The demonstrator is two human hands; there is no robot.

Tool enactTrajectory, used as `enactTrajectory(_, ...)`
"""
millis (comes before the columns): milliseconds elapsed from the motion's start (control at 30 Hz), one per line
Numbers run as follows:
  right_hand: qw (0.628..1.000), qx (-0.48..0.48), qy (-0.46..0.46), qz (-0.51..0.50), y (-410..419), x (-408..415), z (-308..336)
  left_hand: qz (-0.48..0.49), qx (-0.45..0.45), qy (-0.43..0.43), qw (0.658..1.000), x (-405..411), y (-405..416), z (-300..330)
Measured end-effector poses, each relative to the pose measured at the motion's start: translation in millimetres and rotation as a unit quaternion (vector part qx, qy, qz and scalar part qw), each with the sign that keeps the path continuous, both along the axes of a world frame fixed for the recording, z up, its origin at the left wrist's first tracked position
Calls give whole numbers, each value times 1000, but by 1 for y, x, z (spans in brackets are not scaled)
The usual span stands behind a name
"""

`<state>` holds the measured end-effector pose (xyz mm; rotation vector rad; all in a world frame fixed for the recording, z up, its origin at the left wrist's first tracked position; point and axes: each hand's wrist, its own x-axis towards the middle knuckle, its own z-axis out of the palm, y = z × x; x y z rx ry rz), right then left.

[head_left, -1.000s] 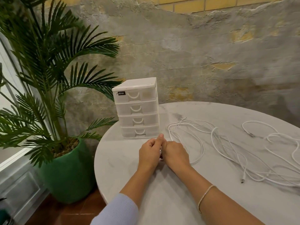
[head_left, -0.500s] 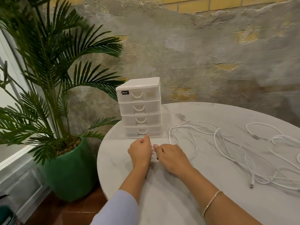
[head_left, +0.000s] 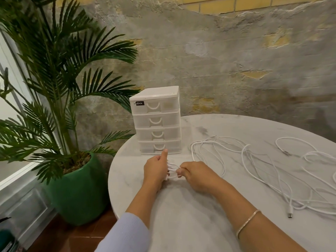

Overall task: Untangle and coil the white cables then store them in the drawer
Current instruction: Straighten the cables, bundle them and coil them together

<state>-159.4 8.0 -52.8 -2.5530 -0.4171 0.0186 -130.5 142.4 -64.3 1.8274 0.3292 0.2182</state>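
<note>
Both hands hold a small white cable coil (head_left: 172, 169) just above the round marble table (head_left: 190, 215). My left hand (head_left: 156, 170) grips its left side, thumb pointing up. My right hand (head_left: 197, 175) pinches the strands on the right side with curled fingers. Directly behind the hands stands a white plastic drawer unit (head_left: 157, 120) with several shut drawers. More white cables (head_left: 254, 166) lie loose and tangled across the table to the right, with one plug end (head_left: 290, 214) near the front right.
A large palm in a green pot (head_left: 76, 190) stands on the floor left of the table, its fronds reaching towards the drawer unit. A rough plastered wall runs behind. The table's rounded edge curves close to my left arm.
Both hands have shifted a little left and towards the drawer unit and drawn slightly apart, showing white strands stretched between them. The loose cables on the right have not moved.
</note>
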Motion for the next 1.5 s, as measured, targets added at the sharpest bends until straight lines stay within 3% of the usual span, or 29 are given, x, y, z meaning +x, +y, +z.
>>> enactTrajectory(133,997,-31,-44,-48,1,3,-2,-47,-131,23,990,-2,-1,2)
enactTrajectory(267,994,18,-62,-83,5,7,0,-78,-338,10,938,-13,-1,14)
enactTrajectory(400,984,85,-98,-125,5,6,2,-93,-416,-13,904,-13,4,15)
enactTrajectory(567,987,87,-85,-108,5,6,-2,-155,-420,-33,893,-15,-9,11)
enactTrajectory(733,998,9,-48,-42,15,-3,-7,-93,-384,-42,918,-6,-16,4)
enactTrajectory(1100,997,-47,-62,24,33,-17,-1,-11,-515,-27,856,4,4,12)
enactTrajectory(1333,990,-105,-91,-30,17,-17,7,80,-411,-89,904,10,20,14)
enactTrajectory(1500,979,-140,-132,68,36,-24,4,128,-373,-74,916,13,25,12)
